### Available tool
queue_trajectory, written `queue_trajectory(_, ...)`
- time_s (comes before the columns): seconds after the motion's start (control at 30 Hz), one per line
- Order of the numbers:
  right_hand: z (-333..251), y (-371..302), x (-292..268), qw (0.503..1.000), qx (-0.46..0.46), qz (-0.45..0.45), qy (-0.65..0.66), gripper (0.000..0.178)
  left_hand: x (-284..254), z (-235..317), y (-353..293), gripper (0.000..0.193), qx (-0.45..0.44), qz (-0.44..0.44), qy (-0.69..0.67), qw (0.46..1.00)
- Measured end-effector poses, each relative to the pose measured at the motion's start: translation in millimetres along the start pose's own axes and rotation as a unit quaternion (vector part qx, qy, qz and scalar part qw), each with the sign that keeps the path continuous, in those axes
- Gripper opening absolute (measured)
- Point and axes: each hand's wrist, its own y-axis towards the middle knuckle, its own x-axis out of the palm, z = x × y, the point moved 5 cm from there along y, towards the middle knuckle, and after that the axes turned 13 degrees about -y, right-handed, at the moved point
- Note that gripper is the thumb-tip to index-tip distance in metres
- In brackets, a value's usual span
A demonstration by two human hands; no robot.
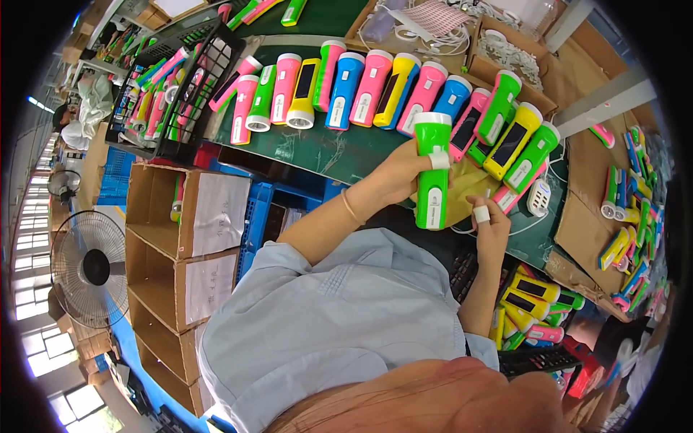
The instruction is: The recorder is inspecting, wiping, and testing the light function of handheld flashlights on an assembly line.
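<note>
At the far left of the frame a round fan (90, 268) stands beside a stack of open cardboard boxes (180, 252). Above them, in the upper left, a black crate (177, 90) holds a heap of coloured flashlights. To its right, along the top middle, a row of flashlights (361, 90) in pink, green, yellow and blue lies side by side on a dark green table (325, 155), their heads pointing toward the lower edge.

In the middle of the frame the left hand (401, 177) is closed around a green flashlight (432, 169), gripping its side, with a taped finger across the body just below the white head. The flashlight stands nearly upright, head toward the top of the frame, just in front of the row.

Just right of it, the right hand (491, 224) is loosely curled with tape on one finger; it sits beside the lower end of the green flashlight, and whether it holds anything cannot be told.

Lower right, a black crate (538, 357) holds yellow and pink flashlights. At the far right edge more flashlights (632, 216) lie on cardboard.
</note>
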Motion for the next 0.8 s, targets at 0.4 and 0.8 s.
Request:
queue_trajectory(0.4,17,2,3,0.989,-0.067,0.103,-0.079,0.014,25,4,34,0.024,-0.106,-0.060,-0.181,0.976)
queue_trajectory(0.8,-18,-2,-4,0.987,-0.013,0.029,0.159,0.023,11,67,31,0.092,0.327,0.108,0.632,0.694)
